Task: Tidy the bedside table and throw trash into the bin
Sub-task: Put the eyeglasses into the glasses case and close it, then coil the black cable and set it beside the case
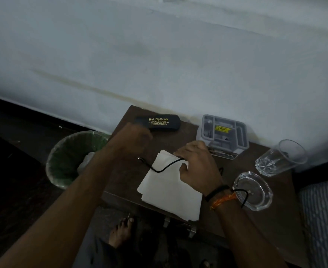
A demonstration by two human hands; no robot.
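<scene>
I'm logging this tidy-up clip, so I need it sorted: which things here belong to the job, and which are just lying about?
Part of the job: black cable pinched by the right hand; blurred left hand; white paper sheets; lined bin; bedside table.

Lying about for now: spectacle case, grey tray, drinking glass, glass ashtray.

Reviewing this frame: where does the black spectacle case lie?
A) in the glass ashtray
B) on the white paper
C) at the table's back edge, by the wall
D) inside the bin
C: the black spectacle case lies on the table at its back edge near the wall, apart from the white paper, the glass ashtray and the bin.
</scene>
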